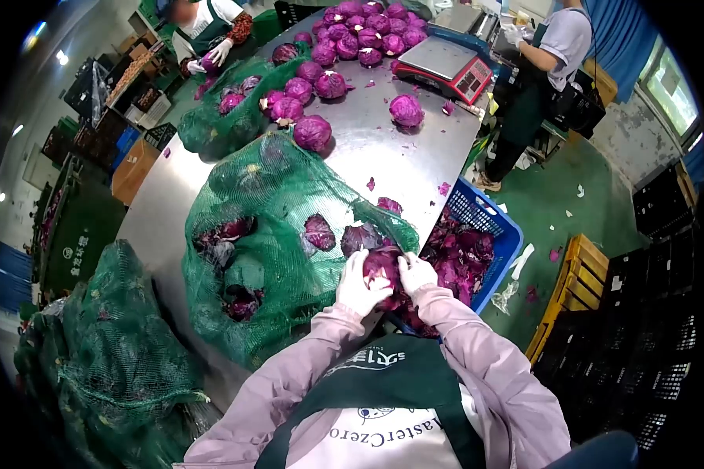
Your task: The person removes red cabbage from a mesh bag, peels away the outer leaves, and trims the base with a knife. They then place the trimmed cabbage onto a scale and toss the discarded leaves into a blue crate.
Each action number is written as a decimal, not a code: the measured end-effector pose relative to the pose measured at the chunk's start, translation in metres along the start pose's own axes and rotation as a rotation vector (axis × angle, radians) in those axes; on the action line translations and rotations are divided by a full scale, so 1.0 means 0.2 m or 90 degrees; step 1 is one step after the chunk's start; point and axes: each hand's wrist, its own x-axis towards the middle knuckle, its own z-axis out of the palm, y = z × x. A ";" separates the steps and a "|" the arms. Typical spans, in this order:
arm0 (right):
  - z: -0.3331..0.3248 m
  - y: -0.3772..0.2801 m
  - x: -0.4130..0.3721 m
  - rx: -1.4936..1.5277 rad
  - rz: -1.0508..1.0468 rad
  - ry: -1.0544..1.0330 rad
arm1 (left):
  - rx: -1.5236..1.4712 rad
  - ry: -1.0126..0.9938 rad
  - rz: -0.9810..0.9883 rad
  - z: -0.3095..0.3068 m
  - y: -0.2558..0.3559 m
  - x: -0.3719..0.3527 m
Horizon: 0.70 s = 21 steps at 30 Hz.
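Both my gloved hands grip one red cabbage (382,266) close to my apron, above the near table edge. My left hand (358,286) wraps its left side, and my right hand (417,273) presses on its right side. A pale cut patch shows on the cabbage near my left fingers. Just left of my hands lies a green mesh bag (270,266) with several red cabbages inside and at its mouth. Below and right of my hands, a blue crate (510,248) holds many loose purple leaves (461,258).
Trimmed cabbages (368,35) are piled at the table's (368,94) far end, beside a red scale (446,69). Full mesh bags (117,352) stand at the left. Two people work across the table. A yellow pallet (575,285) and black crates (641,313) stand right.
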 end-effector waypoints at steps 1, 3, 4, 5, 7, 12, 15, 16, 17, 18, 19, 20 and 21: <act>0.04 0.11 0.05 0.074 0.021 0.007 | -0.013 -0.030 0.013 -0.02 0.00 0.00; 0.02 0.17 0.07 0.123 0.072 0.001 | -0.128 -0.029 -0.012 -0.05 -0.01 -0.04; 0.03 0.19 0.05 0.121 0.111 -0.023 | -0.057 0.041 -0.043 -0.05 -0.01 -0.06; -0.03 0.12 0.00 0.114 0.119 0.004 | -0.163 0.031 -0.123 -0.03 -0.07 -0.07; -0.10 0.01 -0.11 0.132 0.057 0.086 | -0.439 0.001 -0.258 0.00 -0.13 -0.06; -0.22 -0.22 -0.19 0.059 -0.294 0.066 | -0.157 0.012 -0.124 -0.01 -0.08 0.05; -0.18 -0.20 -0.10 -0.112 -0.252 -0.042 | -0.102 -0.019 -0.091 0.05 -0.11 0.07; -0.18 -0.20 -0.08 -0.147 -0.269 -0.069 | -0.116 -0.026 -0.117 0.06 -0.12 0.08; -0.19 -0.20 -0.07 -0.131 -0.273 -0.053 | -0.130 -0.032 -0.144 0.05 -0.10 0.10; -0.20 -0.21 -0.07 -0.115 -0.279 -0.039 | -0.143 -0.036 -0.174 0.04 -0.08 0.11; -0.20 -0.22 -0.06 -0.099 -0.283 -0.026 | -0.141 -0.049 -0.184 0.02 -0.06 0.12; -0.15 -0.18 -0.03 -0.125 -0.301 -0.019 | -0.104 -0.060 -0.182 0.02 -0.05 0.13; -0.10 -0.13 0.01 -0.151 -0.318 -0.011 | -0.066 -0.074 -0.179 0.02 -0.04 0.14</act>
